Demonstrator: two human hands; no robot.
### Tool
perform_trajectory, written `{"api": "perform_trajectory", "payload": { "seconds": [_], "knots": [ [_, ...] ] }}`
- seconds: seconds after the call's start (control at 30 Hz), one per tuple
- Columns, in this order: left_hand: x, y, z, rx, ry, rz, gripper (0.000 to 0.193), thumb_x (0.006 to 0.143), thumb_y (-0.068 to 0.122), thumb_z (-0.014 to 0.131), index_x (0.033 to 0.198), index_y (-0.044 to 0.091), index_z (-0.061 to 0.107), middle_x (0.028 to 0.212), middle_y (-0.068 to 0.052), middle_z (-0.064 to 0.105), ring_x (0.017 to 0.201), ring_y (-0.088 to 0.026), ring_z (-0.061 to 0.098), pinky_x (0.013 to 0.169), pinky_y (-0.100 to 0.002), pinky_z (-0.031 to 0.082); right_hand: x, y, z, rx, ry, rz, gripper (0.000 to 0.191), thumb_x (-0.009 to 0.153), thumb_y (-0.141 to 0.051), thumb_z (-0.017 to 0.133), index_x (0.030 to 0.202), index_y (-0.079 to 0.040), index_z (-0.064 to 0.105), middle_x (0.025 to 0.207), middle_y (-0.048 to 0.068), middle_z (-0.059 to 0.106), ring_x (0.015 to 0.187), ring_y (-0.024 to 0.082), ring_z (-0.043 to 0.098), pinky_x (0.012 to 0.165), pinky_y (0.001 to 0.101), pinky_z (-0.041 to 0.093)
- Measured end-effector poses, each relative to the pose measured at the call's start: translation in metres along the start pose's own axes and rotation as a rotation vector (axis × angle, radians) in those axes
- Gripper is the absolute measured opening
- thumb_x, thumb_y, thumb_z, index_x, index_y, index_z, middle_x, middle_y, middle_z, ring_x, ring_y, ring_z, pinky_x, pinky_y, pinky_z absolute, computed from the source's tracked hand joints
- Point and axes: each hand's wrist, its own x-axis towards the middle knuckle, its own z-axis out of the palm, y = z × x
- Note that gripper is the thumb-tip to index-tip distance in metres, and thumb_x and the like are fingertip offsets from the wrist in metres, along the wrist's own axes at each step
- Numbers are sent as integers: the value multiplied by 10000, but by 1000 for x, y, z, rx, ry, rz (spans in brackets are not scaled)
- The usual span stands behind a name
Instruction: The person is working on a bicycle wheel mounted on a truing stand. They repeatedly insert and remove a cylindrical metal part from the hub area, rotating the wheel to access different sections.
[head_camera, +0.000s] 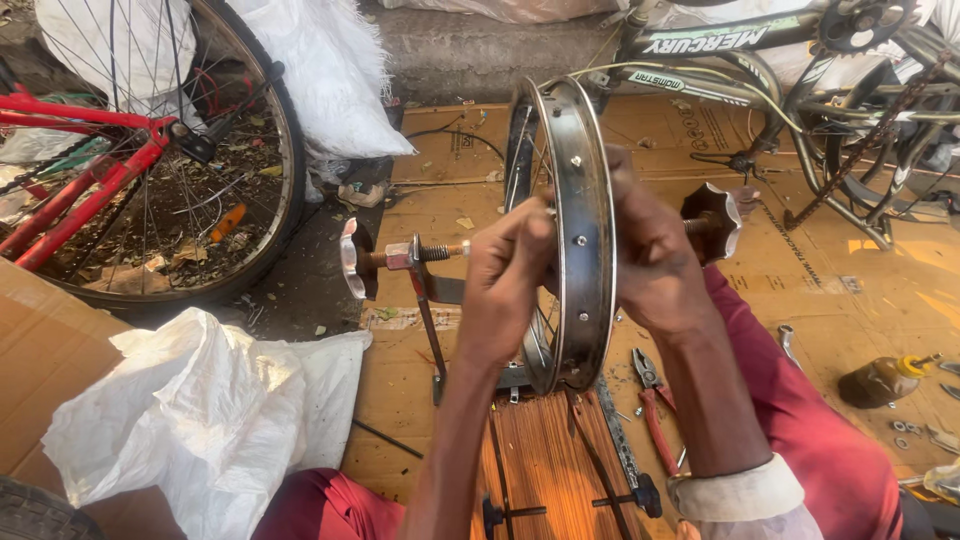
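Observation:
A bare metal bicycle rim (575, 215) with spokes stands upright in a truing stand (425, 262). My left hand (505, 275) is closed on the rim's left edge, fingers pinched at a spoke. My right hand (645, 260) presses against the rim's right side, fingers curled round it. The stand's knobs stick out on both sides, a left knob (352, 258) and a right knob (715, 222). A bundle of loose spokes (545, 465) lies on the floor under my arms.
Red-handled pliers (655, 410) lie right of the spokes. A red bicycle with its wheel (150, 150) stands at the left, another bicycle frame (800, 60) at the top right. A white sack (190, 410) lies at lower left, a small oil bottle (885, 380) at right. Cardboard (470, 170) covers the floor.

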Motion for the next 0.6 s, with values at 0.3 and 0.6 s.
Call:
{"api": "perform_trajectory", "payload": {
  "seconds": [0.3, 0.6],
  "knots": [
    [-4, 2, -15, -272, -150, 63, 584, 1107, 516, 591, 1287, -37, 649, 775, 33, 532, 681, -31, 473, 630, -199, 354, -1, 20, 6, 8, 72, 8, 291, 1021, 59, 768, 1300, -8, 717, 1272, 106, 716, 1094, 176, 698, 957, 336, 638],
    [2, -3, -1, 75, 63, -80, 614, 1074, 516, 401, 1232, 13, 715, 608, 74, 542, 492, -14, 466, 416, -204, 359, -2, 1, 4, -219, 207, 223, 499, 792, 2, 801, 1269, -117, 712, 1181, 65, 760, 960, 197, 738, 793, 358, 672]
  ]
}}
